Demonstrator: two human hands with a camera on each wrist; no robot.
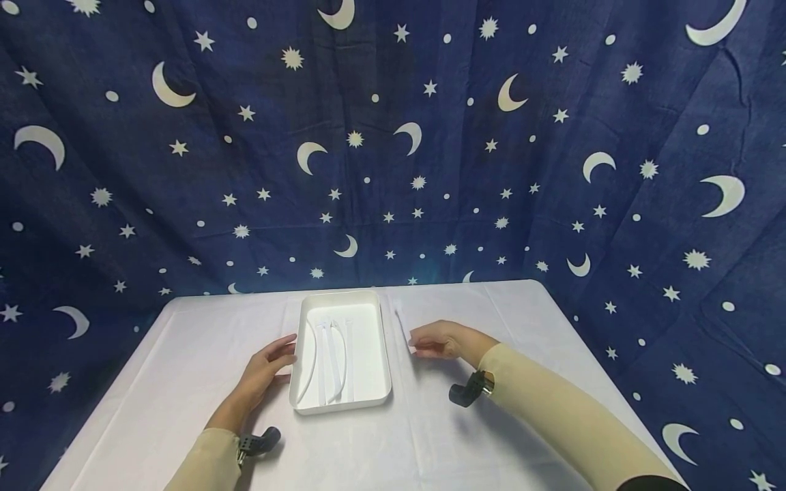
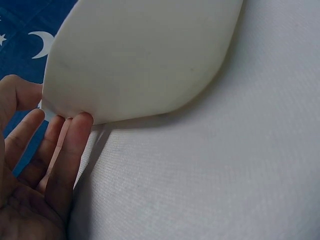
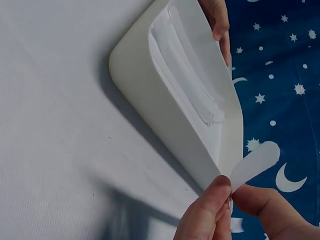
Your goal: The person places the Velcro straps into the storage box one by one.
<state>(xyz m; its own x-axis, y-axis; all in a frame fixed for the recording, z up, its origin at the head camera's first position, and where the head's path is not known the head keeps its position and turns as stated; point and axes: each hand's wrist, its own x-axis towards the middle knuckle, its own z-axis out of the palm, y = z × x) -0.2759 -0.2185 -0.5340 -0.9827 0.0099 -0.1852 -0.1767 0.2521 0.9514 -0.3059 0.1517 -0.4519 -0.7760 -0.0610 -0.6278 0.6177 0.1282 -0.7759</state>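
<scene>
A white rectangular tray (image 1: 368, 341) stands on the table with several thin white strips (image 1: 323, 372) lying lengthwise in it, some of them bowed. My left hand (image 1: 264, 368) is at the tray's left side. Its fingertips (image 2: 79, 127) touch the outer wall, the fingers fairly straight. To the right of the tray, my right hand (image 1: 439, 339) pinches a narrow white strip (image 3: 257, 161) between thumb and fingers. That strip's flat rounded end sticks out past the fingertips; the exact kind of strip cannot be told.
A white cloth (image 1: 467, 436) covers the table. Behind and beside it hangs a dark blue curtain (image 1: 393, 88) printed with moons and stars. Each wrist carries a black camera mount (image 1: 468, 390).
</scene>
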